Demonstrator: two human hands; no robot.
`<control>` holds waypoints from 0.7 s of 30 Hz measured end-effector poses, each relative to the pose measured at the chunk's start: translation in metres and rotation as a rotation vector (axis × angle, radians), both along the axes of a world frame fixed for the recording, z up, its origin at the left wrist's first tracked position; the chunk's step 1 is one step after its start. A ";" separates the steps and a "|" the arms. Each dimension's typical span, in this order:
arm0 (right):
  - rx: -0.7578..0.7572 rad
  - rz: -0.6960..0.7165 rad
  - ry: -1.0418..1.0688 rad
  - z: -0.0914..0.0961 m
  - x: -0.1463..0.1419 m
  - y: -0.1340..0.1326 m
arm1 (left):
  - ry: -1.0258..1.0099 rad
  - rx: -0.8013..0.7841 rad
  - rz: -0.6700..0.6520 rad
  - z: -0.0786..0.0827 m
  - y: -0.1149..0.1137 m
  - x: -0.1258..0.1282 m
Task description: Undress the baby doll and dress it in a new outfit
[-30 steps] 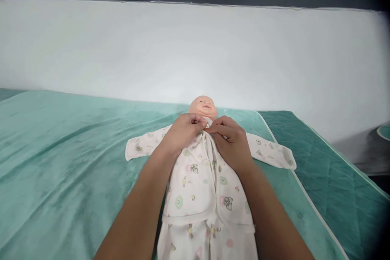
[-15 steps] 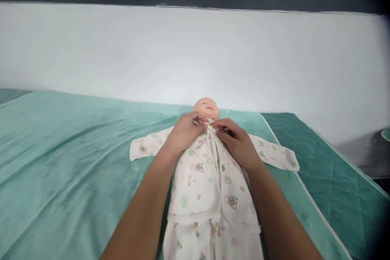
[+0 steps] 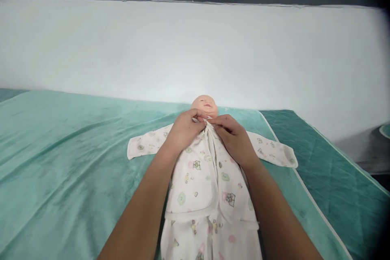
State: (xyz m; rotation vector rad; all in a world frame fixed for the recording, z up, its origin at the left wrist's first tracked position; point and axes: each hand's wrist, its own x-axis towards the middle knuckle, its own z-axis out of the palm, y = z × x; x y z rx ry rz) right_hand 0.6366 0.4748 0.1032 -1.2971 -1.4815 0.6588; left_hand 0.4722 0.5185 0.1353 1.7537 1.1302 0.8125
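A baby doll (image 3: 204, 105) lies on its back, its head toward the wall. It wears a white printed baby jacket (image 3: 195, 170) with both sleeves spread out, over matching printed trousers (image 3: 183, 237). At the neckline my left hand (image 3: 186, 129) pinches the jacket's collar edge from the left. My right hand (image 3: 233, 136) pinches the same collar from the right, its fingertips close to those of the left. The cloth gathers into folds below the fingers. What exactly lies between the fingertips, perhaps a tie or fastener, is too small to make out.
A light green plush cover (image 3: 76, 162) with soft wrinkles lies under the doll. To the right a darker green quilted mat (image 3: 329, 162) borders it. A white wall (image 3: 195, 48) rises behind, and a rounded green-rimmed object (image 3: 385, 131) shows at the far right edge.
The view has tilted down slightly, so the scene sits a little higher and further left. Both hands stay at the collar, with the fingertips shifted only slightly.
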 end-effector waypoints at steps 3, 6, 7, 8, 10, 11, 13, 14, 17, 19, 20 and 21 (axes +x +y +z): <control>-0.022 0.002 0.004 0.002 -0.001 0.000 | 0.007 0.029 0.021 0.000 0.001 0.002; -0.066 0.010 0.002 0.005 -0.002 -0.001 | 0.006 0.060 0.038 -0.001 0.002 0.003; -0.078 0.019 -0.006 0.005 -0.001 -0.002 | 0.010 0.066 0.041 -0.001 0.003 0.003; -0.085 0.032 -0.020 0.006 -0.001 -0.002 | 0.014 0.068 0.046 -0.001 0.003 0.004; -0.089 0.051 -0.054 0.006 -0.001 -0.003 | 0.014 0.060 0.059 -0.002 0.004 0.005; -0.087 0.052 -0.065 0.006 0.000 -0.003 | 0.007 0.053 0.066 -0.002 0.004 0.005; -0.080 0.045 -0.074 0.006 0.000 -0.003 | -0.014 0.044 0.078 -0.002 0.004 0.006; -0.072 0.040 -0.076 0.007 0.000 -0.003 | -0.023 0.042 0.081 -0.002 0.003 0.006; -0.025 0.045 -0.079 0.007 -0.001 -0.003 | -0.038 0.044 0.071 -0.001 0.002 0.006; -0.020 0.032 -0.041 0.007 -0.002 -0.003 | -0.042 0.046 0.059 0.000 0.001 0.005; -0.034 0.014 -0.009 0.006 -0.003 -0.003 | -0.040 0.043 0.053 0.001 0.000 0.005; -0.055 -0.009 0.026 0.006 -0.003 -0.003 | -0.036 0.040 0.049 0.002 -0.001 0.005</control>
